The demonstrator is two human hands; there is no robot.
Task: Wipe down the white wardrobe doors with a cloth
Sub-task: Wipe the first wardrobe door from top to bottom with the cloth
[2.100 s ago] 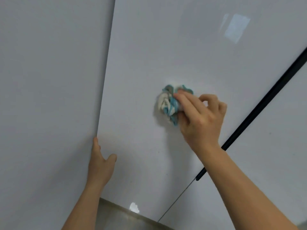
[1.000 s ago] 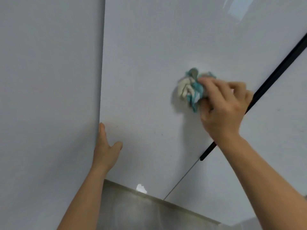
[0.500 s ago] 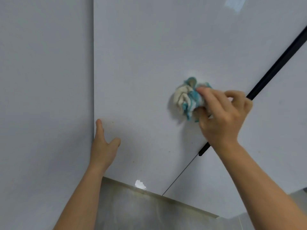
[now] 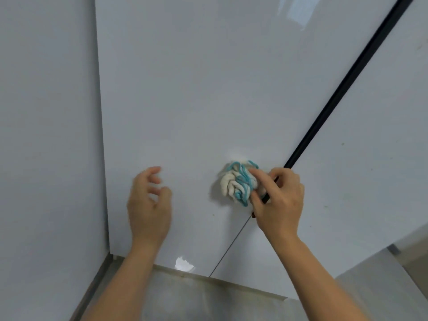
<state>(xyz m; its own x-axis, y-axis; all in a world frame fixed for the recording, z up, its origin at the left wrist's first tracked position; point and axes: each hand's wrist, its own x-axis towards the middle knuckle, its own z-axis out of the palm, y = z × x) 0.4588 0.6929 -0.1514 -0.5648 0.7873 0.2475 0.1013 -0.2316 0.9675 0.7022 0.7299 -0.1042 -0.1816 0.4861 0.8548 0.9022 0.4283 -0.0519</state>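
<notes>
A white wardrobe door (image 4: 196, 89) fills the middle of the head view. My right hand (image 4: 278, 200) grips a crumpled white and teal cloth (image 4: 238, 181) and holds it against the door's lower part, beside the lower end of a black handle strip (image 4: 342, 89). My left hand (image 4: 148, 202) hovers in front of the door to the left of the cloth, blurred, with its fingers loosely curled and nothing in it. A second white door (image 4: 370, 170) lies to the right of the black strip.
A white side panel (image 4: 46, 135) stands on the left, meeting the door at a vertical edge. Below the doors runs a pale floor (image 4: 196, 297) with a bright reflection spot (image 4: 184, 262). A grey surface (image 4: 382, 274) shows at the lower right.
My left hand has let go of the door's left edge and moved right, now off the surface. The cloth and right hand have moved down the door, toward the end of the black strip.
</notes>
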